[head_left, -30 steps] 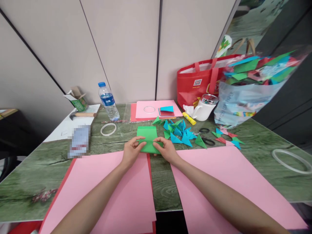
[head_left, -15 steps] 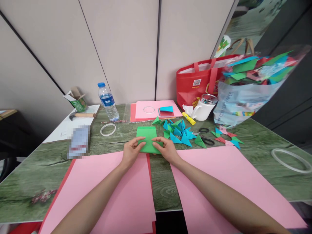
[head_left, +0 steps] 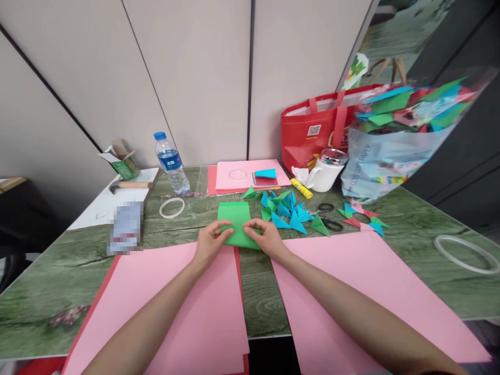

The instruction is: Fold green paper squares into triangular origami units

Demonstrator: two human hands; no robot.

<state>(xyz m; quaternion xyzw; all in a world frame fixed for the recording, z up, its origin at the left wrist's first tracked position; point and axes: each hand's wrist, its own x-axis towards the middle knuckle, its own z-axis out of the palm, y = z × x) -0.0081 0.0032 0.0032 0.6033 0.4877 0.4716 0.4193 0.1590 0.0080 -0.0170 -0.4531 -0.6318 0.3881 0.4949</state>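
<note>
Green paper (head_left: pixel 235 213) lies at the middle of the table, with a folded strip along its far edge. My left hand (head_left: pixel 213 238) pinches its left side between thumb and fingers. On the right side of the same paper, my right hand (head_left: pixel 266 237) has its thumb and fingers closed on it. Just right of the paper is a pile of folded blue and green pieces (head_left: pixel 287 208). Large pink sheets (head_left: pixel 187 302) lie under both forearms, left and right.
Black-handled scissors (head_left: pixel 332 224), a yellow glue stick (head_left: pixel 301 188) and a white mug (head_left: pixel 327 172) stand or lie to the right. Farther back are a red bag (head_left: pixel 300 135) and a water bottle (head_left: pixel 172 164). A hammer (head_left: pixel 133 185) lies at the left.
The view has shifted very slightly. Both hands keep their hold on the green paper, with barely any movement.
</note>
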